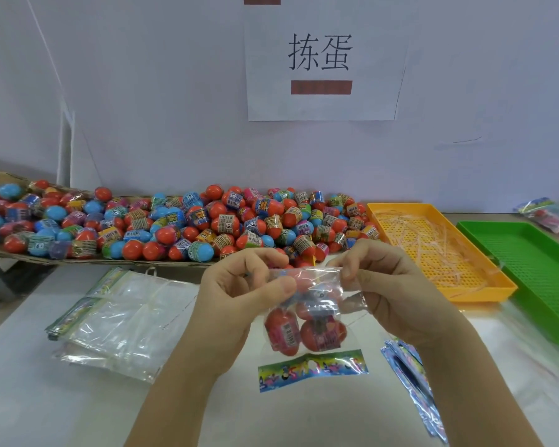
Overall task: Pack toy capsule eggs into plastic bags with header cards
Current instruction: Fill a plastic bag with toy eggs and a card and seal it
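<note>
Fingers of your left hand (236, 298) and right hand (384, 285) pinch the mouth of the bag (310, 275), eggs (323, 333) hanging inside above its header card (313, 369). It seems unsealed, so a slack pinch could spill them.

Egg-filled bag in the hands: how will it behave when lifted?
Probably floppy: the clear bag wrinkles between left hand and right hand. Likely bottom-heavy, since its capsule eggs bunch low. Round eggs may shift inside.
</note>
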Available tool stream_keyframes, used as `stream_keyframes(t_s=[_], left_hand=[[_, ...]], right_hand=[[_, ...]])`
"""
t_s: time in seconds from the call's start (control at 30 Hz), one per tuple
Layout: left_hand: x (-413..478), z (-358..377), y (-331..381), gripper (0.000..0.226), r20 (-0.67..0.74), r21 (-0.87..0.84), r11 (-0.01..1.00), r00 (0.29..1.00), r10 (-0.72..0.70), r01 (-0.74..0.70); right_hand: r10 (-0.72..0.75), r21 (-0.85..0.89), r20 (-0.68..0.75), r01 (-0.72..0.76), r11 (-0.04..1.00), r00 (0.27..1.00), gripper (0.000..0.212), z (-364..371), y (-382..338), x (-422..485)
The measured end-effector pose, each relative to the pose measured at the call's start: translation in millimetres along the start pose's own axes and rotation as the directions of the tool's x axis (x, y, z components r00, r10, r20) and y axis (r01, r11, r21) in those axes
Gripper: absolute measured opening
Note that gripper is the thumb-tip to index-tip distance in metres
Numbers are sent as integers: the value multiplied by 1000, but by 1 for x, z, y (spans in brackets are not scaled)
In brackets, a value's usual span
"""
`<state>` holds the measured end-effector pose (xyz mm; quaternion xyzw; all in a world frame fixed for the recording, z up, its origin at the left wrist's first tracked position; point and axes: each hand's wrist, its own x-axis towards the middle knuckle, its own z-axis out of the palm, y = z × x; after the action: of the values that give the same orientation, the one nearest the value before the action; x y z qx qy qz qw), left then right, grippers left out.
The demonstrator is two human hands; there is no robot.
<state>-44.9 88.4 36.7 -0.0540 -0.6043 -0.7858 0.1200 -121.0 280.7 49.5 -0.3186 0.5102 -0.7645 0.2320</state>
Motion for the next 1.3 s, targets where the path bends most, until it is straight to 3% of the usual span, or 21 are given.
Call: stream_keyframes(t_s=[0.33,0.43,0.53,0.63,0.7,0.87,1.03,1.17,1.3], left_hand=[[1,-5,-8,29,-1,56,996,998,63,-63],[2,-7,-8,31,-62,72,995,996,71,-67],[4,-9,-10,42,-123,115,992,991,58,-43],[5,-6,-12,33,-149,132,990,987,61,-41],[5,-4,-13,32,-169,133,990,984,59,-37],[5,-4,-13,29,-185,75,996,981,59,-45],[8,-5,-14,29,-173,-96,995,985,2,-19],[9,-3,-10,65,-192,-167,986,980,-45,13],[10,1,-12,71,-102,-192,967,976,-190,169]], right_hand=[[9,29,-143,-5,1000,990,25,2,10,4],[39,134,-196,-12,991,980,20,4,7,5],[143,252,-322,-61,966,936,44,10,11,11],[185,-39,-323,-209,977,928,47,21,18,14],[214,-87,-296,-249,965,931,49,30,24,14],[82,-123,-287,-122,985,954,34,34,26,11],[78,-73,-321,-107,992,944,21,33,24,11],[37,-58,-347,-61,996,937,26,32,24,12],[28,-19,-408,-39,999,912,28,30,22,12]])
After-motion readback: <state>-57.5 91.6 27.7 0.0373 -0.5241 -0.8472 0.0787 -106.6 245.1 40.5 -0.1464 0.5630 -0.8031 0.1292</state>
